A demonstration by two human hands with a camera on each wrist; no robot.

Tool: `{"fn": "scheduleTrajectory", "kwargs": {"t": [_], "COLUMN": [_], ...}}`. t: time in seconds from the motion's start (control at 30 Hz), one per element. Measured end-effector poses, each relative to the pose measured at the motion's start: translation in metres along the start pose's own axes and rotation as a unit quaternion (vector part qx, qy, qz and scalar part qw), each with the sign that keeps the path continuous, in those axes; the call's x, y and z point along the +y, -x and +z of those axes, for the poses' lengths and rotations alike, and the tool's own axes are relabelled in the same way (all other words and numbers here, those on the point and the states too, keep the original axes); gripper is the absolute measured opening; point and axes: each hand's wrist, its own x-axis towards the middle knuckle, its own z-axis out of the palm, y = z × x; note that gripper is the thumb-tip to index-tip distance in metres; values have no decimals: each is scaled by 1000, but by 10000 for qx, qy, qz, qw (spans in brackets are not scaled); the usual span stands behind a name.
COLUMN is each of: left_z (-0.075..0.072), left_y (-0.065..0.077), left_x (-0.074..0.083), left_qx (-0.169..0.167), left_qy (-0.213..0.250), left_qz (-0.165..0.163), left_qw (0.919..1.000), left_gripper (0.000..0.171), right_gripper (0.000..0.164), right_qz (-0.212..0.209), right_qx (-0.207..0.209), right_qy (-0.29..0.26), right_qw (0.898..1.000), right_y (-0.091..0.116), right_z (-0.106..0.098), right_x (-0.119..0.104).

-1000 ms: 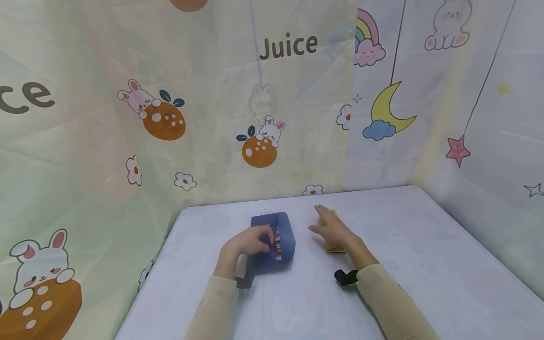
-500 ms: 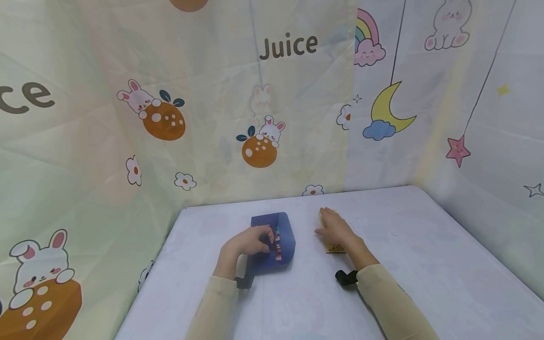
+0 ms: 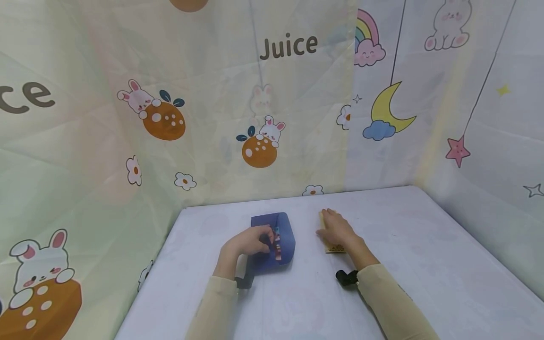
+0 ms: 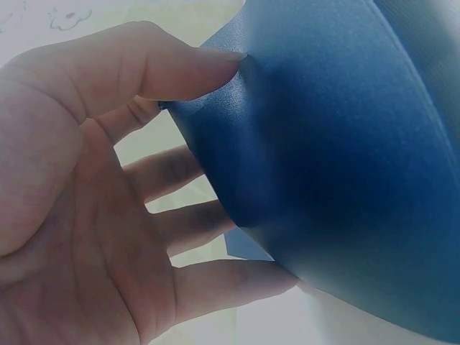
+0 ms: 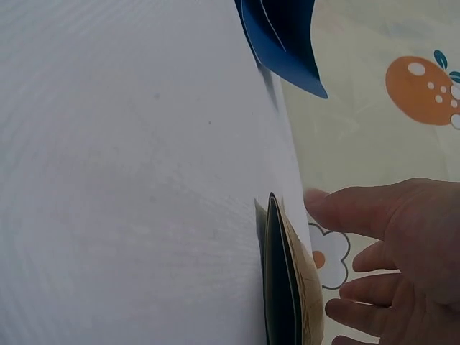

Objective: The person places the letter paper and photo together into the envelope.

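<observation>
Envelope (image 3: 288,240), one, blue, sits open on the table (image 3: 289,307), one colourful strip (image 3: 278,244) in its mouth; the left hand (image 3: 248,240) pinches its edge between thumb and fingers. One yellowish packet (image 3: 335,249) lies at the right hand (image 3: 338,229), thumb apart from fingers; whether touching, I cannot tell.

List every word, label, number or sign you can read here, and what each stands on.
"Juice": on the cream printed cloth backdrop.
"ce": on the pale-green printed cloth at far left, cut off by the picture's edge.
Flat yellow packet under the right hand: dark marks, too small to read.
Multicoloured contents of the smooth blue pouch: any lettering too small to read.
No numbers are legible.
</observation>
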Motion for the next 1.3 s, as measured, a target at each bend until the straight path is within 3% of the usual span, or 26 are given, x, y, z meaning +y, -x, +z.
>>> {"fn": "scheduleTrajectory", "kwargs": {"t": [0.63, 1.1, 1.3], "left_z": [-1, 1, 2], "left_y": [0, -1, -1], "left_x": [0, -2, -2], "left_qx": [15, 11, -4], "left_qy": [-43, -30, 37], "left_qz": [29, -34, -90], "left_qw": [10000, 10000, 10000], "left_gripper": [24, 25, 25], "right_gripper": [80, 82, 76], "right_qz": [84, 381, 488], "right_qx": [28, 70, 126], "right_qy": [173, 310, 448], "right_qw": [9998, 9988, 9977], "right_y": [-1, 0, 1], "right_z": [0, -1, -2], "right_x": [1, 4, 6]}}
